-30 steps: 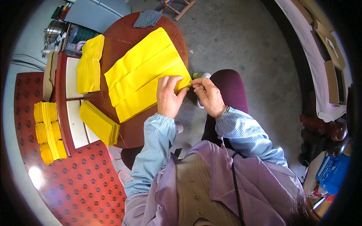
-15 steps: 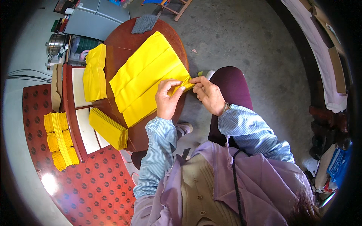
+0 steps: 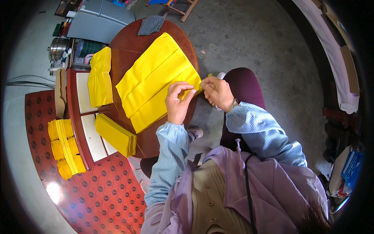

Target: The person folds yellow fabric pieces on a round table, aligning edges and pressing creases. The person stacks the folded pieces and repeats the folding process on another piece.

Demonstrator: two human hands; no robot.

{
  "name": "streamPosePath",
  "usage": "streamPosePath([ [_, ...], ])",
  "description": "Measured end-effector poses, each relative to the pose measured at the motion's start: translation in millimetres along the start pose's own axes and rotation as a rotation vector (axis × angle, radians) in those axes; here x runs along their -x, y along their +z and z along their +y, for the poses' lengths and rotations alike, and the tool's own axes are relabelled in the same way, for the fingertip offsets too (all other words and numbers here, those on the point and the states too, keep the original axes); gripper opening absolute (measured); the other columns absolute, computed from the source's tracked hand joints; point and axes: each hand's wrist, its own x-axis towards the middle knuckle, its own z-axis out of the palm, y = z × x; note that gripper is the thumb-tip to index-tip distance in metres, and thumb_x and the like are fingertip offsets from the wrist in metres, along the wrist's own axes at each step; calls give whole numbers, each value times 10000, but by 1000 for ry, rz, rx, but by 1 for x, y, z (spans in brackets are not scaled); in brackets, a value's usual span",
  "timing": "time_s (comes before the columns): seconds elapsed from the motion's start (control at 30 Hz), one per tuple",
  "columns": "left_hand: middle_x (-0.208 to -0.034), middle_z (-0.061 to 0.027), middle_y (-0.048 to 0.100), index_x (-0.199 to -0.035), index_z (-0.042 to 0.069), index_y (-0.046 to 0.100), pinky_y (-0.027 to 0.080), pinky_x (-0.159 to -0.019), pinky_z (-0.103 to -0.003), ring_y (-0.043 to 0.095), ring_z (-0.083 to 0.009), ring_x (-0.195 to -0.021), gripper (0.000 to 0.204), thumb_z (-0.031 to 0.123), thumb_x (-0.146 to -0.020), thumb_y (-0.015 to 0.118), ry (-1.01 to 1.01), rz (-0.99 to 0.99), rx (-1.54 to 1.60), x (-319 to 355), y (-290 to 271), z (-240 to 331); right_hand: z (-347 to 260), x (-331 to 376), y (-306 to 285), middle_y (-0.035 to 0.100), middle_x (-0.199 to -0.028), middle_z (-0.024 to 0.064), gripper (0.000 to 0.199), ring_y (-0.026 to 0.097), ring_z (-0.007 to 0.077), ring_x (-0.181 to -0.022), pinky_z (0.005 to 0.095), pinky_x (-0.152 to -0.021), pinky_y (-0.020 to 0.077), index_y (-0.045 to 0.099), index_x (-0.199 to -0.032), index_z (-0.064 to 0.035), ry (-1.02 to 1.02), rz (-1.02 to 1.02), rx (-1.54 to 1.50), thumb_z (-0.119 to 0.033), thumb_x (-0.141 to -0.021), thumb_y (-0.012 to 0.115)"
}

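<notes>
A large yellow sheet (image 3: 150,74), paper or thin cloth with long parallel creases, lies across the round brown table (image 3: 126,33). My left hand (image 3: 178,104) rests at its near right edge, thumb and forefinger curled together on the sheet. With its fingertips, my right hand (image 3: 219,93) pinches the right corner of the same sheet. How many layers are between the fingers cannot be made out. To the left, a folded yellow piece (image 3: 100,78) lies by the table's edge, and a stack of narrow folded yellow strips (image 3: 115,134) sits nearer to me.
A grey knitted cloth (image 3: 151,25) lies at the table's far rim. White-topped drawers or a bench (image 3: 91,134) adjoin the table's left side. Bundled yellow folded pieces (image 3: 64,148) lie on a red patterned surface (image 3: 101,195). My knee (image 3: 245,85) is right of the table.
The sheet's right corner, earlier lifted and folded up between my hands, now lies flatter. My right hand has closed in on the corner, and the view has shifted slightly.
</notes>
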Motion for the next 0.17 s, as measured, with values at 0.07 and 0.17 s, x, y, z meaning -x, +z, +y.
streamPosePath([
  [0.07, -1119, -56, 655, -979, 60, 752, 518, -953, -321, 632, -203, -1101, 194, 49, -822, 866, 9, -4, 19, 1, 0, 1, 3, 0, -2, 663, -703, 51, 231, 609, 111, -533, 278, -478, 493, 695, -1124, 8, 38, -18, -40, -190, -1052, 600],
  [0.17, -1205, -53, 638, -1018, 63, 749, 508, -997, -340, 630, -222, -1125, 200, 97, -855, 860, -19, -11, 66, 4, 2, 6, 8, -2, -3, 665, -716, 47, 244, 611, 111, -542, 268, -487, 501, 702, -1143, -5, 63, -47, -101, -205, -1062, 587],
])
